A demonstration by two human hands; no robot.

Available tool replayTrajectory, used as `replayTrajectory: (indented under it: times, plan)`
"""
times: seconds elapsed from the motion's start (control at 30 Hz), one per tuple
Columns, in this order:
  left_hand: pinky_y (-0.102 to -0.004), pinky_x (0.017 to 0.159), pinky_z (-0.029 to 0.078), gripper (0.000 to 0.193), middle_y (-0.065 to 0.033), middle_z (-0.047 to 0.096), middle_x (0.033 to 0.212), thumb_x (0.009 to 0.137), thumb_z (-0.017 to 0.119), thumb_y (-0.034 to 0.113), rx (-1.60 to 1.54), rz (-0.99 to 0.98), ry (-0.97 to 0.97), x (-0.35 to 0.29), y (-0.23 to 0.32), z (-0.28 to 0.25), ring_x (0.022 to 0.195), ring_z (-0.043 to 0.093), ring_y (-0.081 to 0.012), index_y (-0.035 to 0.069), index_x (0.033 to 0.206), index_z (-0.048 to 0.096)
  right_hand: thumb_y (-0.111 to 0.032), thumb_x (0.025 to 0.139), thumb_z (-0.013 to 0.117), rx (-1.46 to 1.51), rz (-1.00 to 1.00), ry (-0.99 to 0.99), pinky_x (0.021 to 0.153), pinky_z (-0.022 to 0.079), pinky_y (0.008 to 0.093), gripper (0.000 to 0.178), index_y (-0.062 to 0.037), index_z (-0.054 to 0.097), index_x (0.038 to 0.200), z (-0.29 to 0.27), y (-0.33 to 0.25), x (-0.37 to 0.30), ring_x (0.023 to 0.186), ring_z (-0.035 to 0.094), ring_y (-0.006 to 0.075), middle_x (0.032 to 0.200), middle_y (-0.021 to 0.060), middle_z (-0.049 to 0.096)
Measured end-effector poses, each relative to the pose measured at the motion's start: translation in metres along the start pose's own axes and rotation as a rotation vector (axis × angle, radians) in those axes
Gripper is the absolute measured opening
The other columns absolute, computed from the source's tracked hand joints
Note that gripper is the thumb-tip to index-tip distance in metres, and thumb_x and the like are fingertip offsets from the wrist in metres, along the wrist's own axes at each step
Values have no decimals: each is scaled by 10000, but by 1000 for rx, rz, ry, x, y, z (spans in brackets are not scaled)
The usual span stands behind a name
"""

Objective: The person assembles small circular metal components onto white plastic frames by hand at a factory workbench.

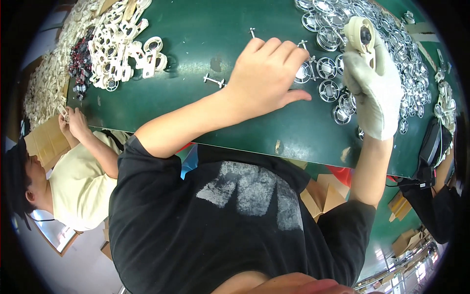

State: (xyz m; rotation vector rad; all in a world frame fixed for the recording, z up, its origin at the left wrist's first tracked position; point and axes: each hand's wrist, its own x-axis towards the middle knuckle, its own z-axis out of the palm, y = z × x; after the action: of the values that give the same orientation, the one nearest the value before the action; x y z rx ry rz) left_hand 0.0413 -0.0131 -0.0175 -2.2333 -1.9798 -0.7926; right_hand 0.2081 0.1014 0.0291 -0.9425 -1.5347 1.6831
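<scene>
My bare left hand (pixel 268 73) is over the middle of the green table, back of the hand up. Its thumb stretches away from the bent fingers, whose tips are hidden beneath; no held thing shows. Close by its fingers lie a chrome ring (pixel 303 73) and a small silver rod piece (pixel 252 33). Another small silver rod piece (pixel 214 81) rests beside the wrist. In a white glove, my right hand (pixel 373 93) grips a cream plastic housing (pixel 360 33), its round end raised and a dark round part in its middle. Chrome rings lie under and around this hand.
Many chrome rings (pixel 329 38) spread over the table's right side. Cream housings (pixel 110 51) are heaped at left, beside dark wired parts (pixel 82 61). A co-worker (pixel 81 181) sits at left holding a small pale part; another person's dark sleeve (pixel 431 206) is at right.
</scene>
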Motion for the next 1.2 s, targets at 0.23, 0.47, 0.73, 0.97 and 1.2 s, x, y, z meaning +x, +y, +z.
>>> replayTrajectory:
  times: [0.23, 0.47, 0.73, 0.97, 1.2]
  plan:
    - [-334, 815, 523, 581, -109, 602, 1115, 794, 835, 238, -458, 0, 7, 1, -11, -5, 929, 624, -243, 72, 1313, 634, -263, 974, 642, -449, -172, -6, 708, 520, 276, 352, -7, 657, 1215, 5, 1, 2, 772, 636, 125, 900, 38, 696]
    - [-354, 888, 547, 525, -146, 668, 1169, 736, 921, 205, -846, 148, 252, 13, -35, -20, 1053, 674, -244, 15, 1163, 681, -286, 891, 686, -801, -56, -132, 833, 564, 389, 393, -93, 691, 1233, 20, -4, -8, 924, 741, 316, 1006, 183, 741]
    - [-352, 922, 563, 454, -20, 758, 1133, 689, 902, 179, -531, 294, 329, 21, -40, -17, 1111, 675, -259, 103, 1116, 768, -273, 874, 709, -905, -108, -177, 786, 576, 390, 366, -73, 702, 1181, 22, -5, -14, 885, 745, 325, 926, 180, 742]
    - [-357, 990, 562, 454, -97, 736, 1234, 726, 857, 21, -620, 198, 148, 19, -37, -21, 1185, 683, -286, 32, 1166, 745, -285, 859, 762, -995, 11, -173, 751, 563, 326, 373, -75, 714, 1164, 22, -11, -16, 783, 732, 230, 889, 134, 740]
    - [-336, 940, 589, 511, -114, 726, 1251, 747, 822, -16, -711, 193, 87, 14, -30, -27, 1152, 705, -260, 1, 1241, 692, -306, 934, 668, -245, 382, -540, 605, 484, 277, 319, -2, 709, 1020, 7, -26, -6, 631, 593, 98, 704, 11, 616]
